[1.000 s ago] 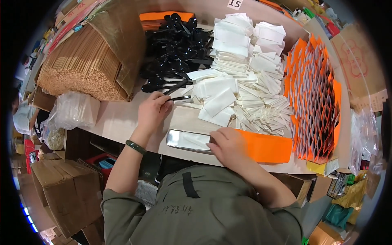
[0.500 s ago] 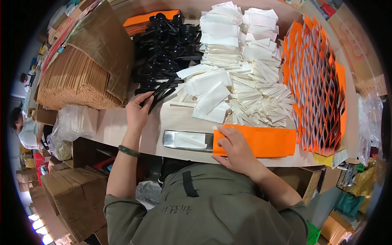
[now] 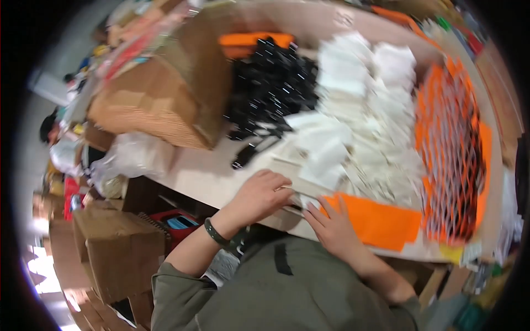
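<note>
Along the table's (image 3: 205, 179) near edge, an orange pouch (image 3: 383, 222) was laid flat, its left end touched by the spread right hand (image 3: 333, 227). Beside it, the left hand (image 3: 259, 194) was curled, fingertips drawn narrowly together; whether anything was pinched could not be told. Work on this pouch seemed unfinished; beyond it, fanned orange pouches (image 3: 450, 157), heaped white packets (image 3: 326, 144) and black cutlery (image 3: 275, 83) were left untouched

Bare left hand (image 3: 260, 194): back up, fingers curled toward thumb, tips blurred. Bare right hand (image 3: 335, 229): just right of that grip, fingers extended, slightly spread. Bare left forearm (image 3: 194, 254) slants in from below-left of grip, bare right forearm (image 3: 381, 271) from below-right.
</note>
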Demonstrator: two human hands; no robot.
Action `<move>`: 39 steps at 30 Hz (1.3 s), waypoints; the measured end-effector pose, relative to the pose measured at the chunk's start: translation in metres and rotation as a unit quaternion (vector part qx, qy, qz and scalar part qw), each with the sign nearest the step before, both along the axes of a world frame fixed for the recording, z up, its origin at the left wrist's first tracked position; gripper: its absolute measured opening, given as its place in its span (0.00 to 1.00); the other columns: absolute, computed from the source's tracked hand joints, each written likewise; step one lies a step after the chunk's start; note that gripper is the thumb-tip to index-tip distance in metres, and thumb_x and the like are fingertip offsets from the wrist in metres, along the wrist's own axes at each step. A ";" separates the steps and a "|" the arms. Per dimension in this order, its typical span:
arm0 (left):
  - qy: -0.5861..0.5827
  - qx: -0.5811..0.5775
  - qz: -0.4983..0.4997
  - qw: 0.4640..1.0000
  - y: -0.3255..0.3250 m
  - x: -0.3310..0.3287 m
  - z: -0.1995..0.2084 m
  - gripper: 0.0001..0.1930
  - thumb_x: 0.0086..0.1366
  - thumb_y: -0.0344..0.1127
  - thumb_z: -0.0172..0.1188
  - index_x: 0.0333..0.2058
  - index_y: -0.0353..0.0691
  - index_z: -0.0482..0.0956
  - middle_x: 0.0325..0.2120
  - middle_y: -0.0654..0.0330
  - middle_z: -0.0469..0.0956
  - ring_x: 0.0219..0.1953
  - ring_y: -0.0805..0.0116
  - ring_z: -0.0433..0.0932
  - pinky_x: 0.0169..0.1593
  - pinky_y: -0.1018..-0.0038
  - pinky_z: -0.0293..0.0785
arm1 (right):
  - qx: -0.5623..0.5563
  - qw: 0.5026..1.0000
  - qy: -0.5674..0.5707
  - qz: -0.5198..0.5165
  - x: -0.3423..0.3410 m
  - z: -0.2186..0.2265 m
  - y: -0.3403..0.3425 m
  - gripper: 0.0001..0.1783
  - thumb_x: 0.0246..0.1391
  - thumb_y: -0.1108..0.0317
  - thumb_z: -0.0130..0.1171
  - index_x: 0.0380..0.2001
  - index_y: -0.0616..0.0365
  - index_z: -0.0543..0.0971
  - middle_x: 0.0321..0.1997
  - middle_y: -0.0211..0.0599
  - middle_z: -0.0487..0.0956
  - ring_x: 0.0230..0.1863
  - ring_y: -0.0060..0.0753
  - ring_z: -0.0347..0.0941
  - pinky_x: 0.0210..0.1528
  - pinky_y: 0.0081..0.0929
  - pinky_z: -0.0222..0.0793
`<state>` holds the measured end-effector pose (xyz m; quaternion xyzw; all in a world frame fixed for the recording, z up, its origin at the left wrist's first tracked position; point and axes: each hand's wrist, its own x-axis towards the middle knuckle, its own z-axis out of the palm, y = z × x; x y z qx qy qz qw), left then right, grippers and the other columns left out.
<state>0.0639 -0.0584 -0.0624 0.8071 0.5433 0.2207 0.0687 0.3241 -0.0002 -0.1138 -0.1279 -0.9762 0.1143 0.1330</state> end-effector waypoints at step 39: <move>-0.225 -0.182 0.202 0.936 -0.039 -0.042 -0.032 0.06 0.61 0.24 0.62 0.37 0.32 0.81 0.31 0.52 0.79 0.33 0.59 0.80 0.41 0.72 0.75 | -0.033 0.999 0.007 -0.040 0.022 0.006 0.003 0.25 0.55 0.63 0.63 0.57 0.40 0.77 0.65 0.65 0.64 0.68 0.64 0.59 0.68 0.54 0.56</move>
